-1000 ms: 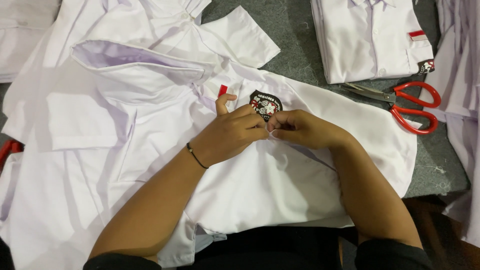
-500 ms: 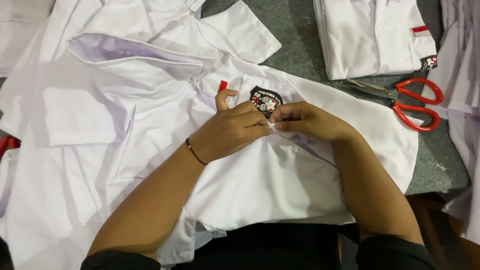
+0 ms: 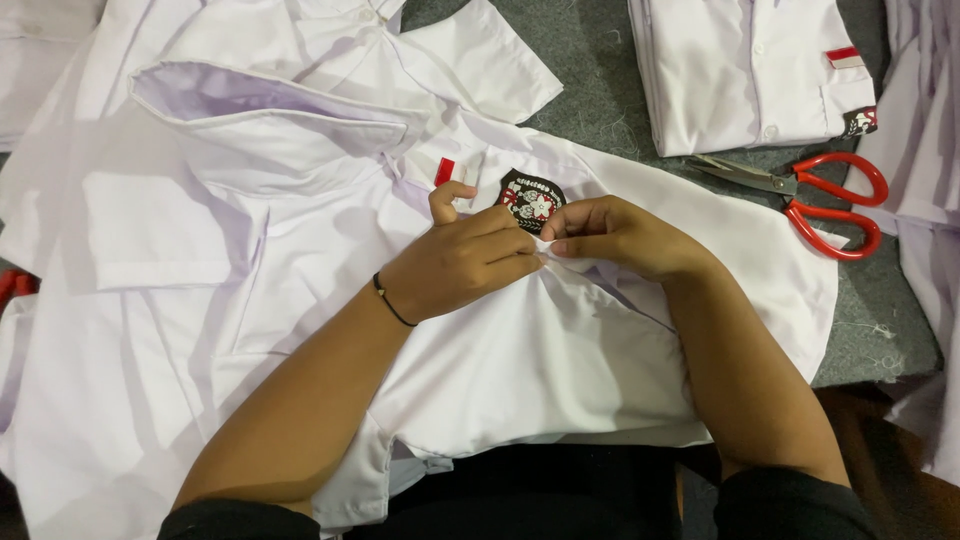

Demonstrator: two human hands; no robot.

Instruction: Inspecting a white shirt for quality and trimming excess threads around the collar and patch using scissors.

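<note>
**Two hands pinch a white shirt beside its badge**

Two bare hands meet at the middle of a white shirt [image 3: 560,360] spread flat on the grey table [image 3: 600,90]. Taking the black, red and white embroidered badge [image 3: 531,198] sewn on the shirt as the landmark: the left hand [image 3: 462,262] lies just below and to the left of it, fingers curled in and pressed on the cloth, thumb raised toward a small red tab [image 3: 445,172] left of the badge. A thin dark band circles that wrist. The right hand [image 3: 615,237] sits just below and right of the badge, fingers bent close together and nipping a small fold of the shirt where the two hands touch. What lies inside that pinch, beyond cloth, cannot be told.

Well right of the badge, red-handled scissors [image 3: 815,195] rest on the table, blades nearly together. Above and right of the badge lies a folded white shirt [image 3: 740,70].
</note>
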